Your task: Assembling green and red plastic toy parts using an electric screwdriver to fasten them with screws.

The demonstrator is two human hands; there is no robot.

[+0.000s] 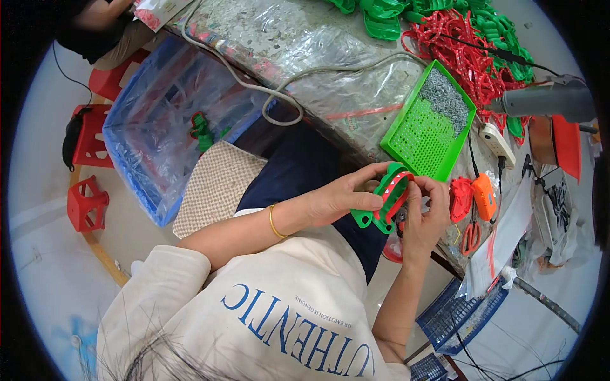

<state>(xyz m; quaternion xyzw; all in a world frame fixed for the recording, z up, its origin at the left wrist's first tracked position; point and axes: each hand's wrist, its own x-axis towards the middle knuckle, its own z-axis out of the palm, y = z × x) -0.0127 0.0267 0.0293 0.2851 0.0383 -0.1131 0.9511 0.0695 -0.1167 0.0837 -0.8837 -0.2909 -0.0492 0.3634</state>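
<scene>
Over my lap, at the table's near edge, both hands hold a green plastic toy crocodile head [387, 213] with a red strip of white teeth [399, 204] curving along it. My left hand [352, 195], with a gold bangle on its wrist, grips the green shell from the left, thumb along its side. My right hand [427, 213] is closed at the toy's right side, its fingertips pinching the red strip where it meets the shell. Part of the toy is hidden behind the fingers.
Just beyond my hands lies a bright green perforated tray [413, 136] holding small grey metal pieces [445, 98]. Red strips [470, 51] and green parts [381, 19] are heaped farther back. Orange-handled scissors [471, 237] lie right. A blue plastic-lined bin [162, 120] stands left.
</scene>
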